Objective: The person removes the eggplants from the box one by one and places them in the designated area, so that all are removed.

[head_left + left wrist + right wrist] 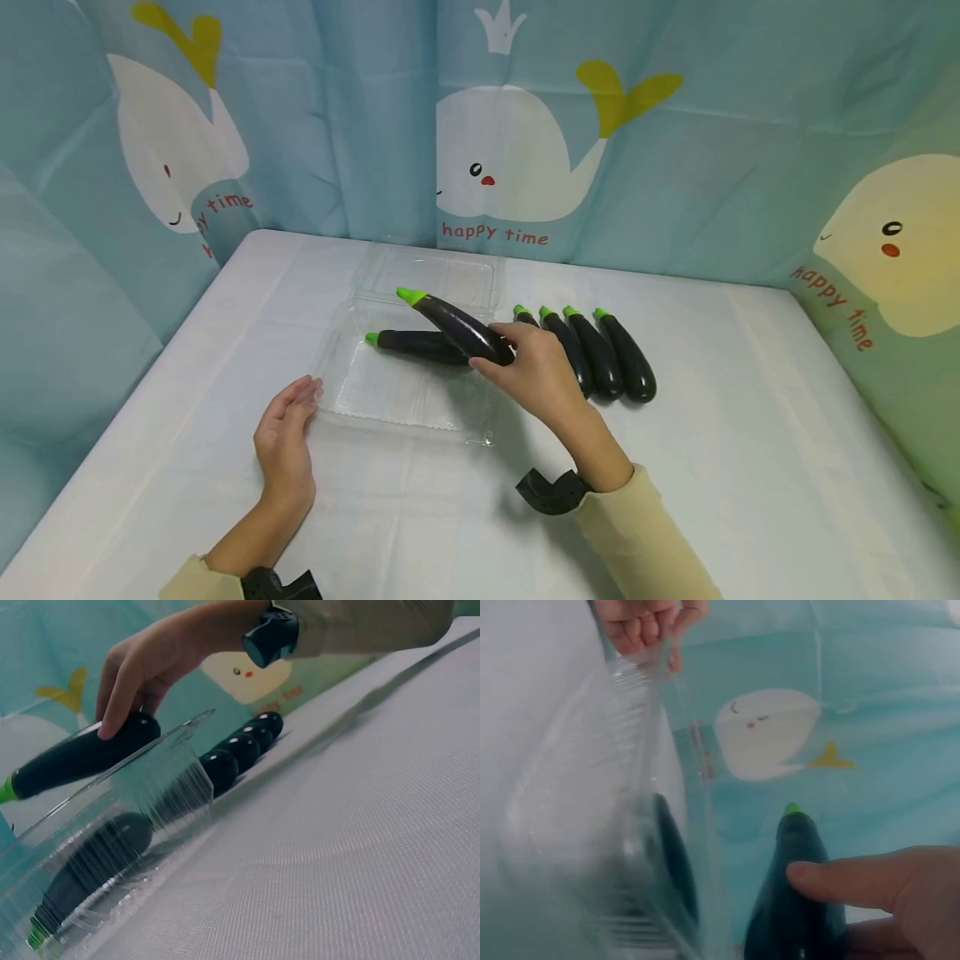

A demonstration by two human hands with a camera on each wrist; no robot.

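My right hand [538,367] grips the thick end of a dark toy-like eggplant [459,323] with a bright green stem, thumb on one side. It is raised over a clear plastic clamshell box [397,408], stem pointing to the far left. Inside the box lies a second eggplant [420,343], also seen through the wall in the left wrist view. Beside the box's left edge is my left hand [285,433], its fairly straight fingers at the rim. In the right wrist view, the left hand's fingers [641,630] appear right at that rim.
Several more eggplants [628,358] lie in a row to the right of the box, stems away from me. The box's lid [427,275] lies folded back on the white table [750,433]. A blue whale-print curtain [360,125] stands behind the table.
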